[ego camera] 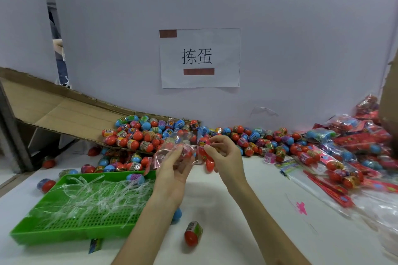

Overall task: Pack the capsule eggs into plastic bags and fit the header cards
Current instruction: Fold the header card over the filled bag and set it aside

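My left hand (172, 170) holds a clear plastic bag (172, 148) up above the table, fingers curled round its lower part. My right hand (224, 153) pinches a red capsule egg (203, 146) at the bag's right edge; a second red egg (210, 165) shows just below it. A large heap of capsule eggs (150, 133) in red and blue lies behind the hands. One red egg (193, 233) lies loose on the white table near me, and a blue egg (177, 215) peeks out beside my left forearm.
A green perforated tray (64, 226) holding clear plastic strips sits at the front left. A slanted cardboard chute (64, 112) feeds the heap. Finished packs with red header cards (355, 153) pile up on the right. A paper sign (200, 58) hangs on the wall.
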`<state>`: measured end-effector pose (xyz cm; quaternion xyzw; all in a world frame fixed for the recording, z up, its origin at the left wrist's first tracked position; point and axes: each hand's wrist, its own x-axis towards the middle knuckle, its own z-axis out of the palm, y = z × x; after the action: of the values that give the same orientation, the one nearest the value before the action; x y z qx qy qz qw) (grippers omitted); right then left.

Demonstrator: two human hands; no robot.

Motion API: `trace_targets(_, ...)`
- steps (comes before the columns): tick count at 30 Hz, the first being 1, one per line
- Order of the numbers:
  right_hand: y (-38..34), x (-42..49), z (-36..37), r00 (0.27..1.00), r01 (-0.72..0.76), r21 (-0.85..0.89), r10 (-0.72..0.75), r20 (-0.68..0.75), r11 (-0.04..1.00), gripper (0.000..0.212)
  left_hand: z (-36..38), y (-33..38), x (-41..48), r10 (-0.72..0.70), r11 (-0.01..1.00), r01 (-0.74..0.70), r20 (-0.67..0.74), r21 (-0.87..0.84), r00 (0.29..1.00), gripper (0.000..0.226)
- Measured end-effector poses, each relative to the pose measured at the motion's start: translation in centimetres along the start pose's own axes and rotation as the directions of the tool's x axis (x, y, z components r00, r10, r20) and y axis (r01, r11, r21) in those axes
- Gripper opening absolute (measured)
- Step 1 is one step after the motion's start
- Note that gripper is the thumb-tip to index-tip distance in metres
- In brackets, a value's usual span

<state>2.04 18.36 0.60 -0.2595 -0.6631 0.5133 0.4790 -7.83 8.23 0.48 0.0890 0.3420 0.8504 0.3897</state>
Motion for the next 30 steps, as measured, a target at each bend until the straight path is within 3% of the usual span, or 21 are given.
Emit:
trace_targets(5,0.2,-0.3,0.1,0.988,0.152,-0.16,-0.146,0.05,0.975,0.021,0.1,-0.4,-0.4,0.003,0.989,-0.016,0.092,0.149,0.996,0.048)
trace_targets(11,-0.2,-0.8,0.3,0.972,0.177,-0.144,-0.15,0.183,0.974,0.034,0.1,-0.6,-0.6,-0.044,0.983,0.032,0.062,0.181,0.997,0.033)
trace_targets(15,-0.1,-0.6,0.2,0.972,0.181,-0.149,-0.154,0.179,0.972,0.025,0.2,-0.5,-0.9,-0.061,0.977,0.048,0.055,0.207,0.997,0.023)
trace_targets(22,-0.5,-1.4,0.8,0.953,0.272,-0.156,-0.242,0.184,0.95,0.033,0.2,-0.1,-1.0,-0.093,0.987,0.085,0.054,0.14,0.994,0.014)
trace_targets(26,-0.3,-1.2,0.7,0.959,0.187,-0.088,-0.163,0.232,0.978,0.033,0.0,0.1,-0.8,-0.097,0.991,0.093,0.033,0.096,0.995,0.018)
trace_targets(30,-0.3,-1.3,0.8,0.951,0.162,-0.029,-0.148,0.272,0.986,0.047,-0.1,0.2,-0.7,-0.118,0.993,0.118,0.015,0.027,0.993,0.015)
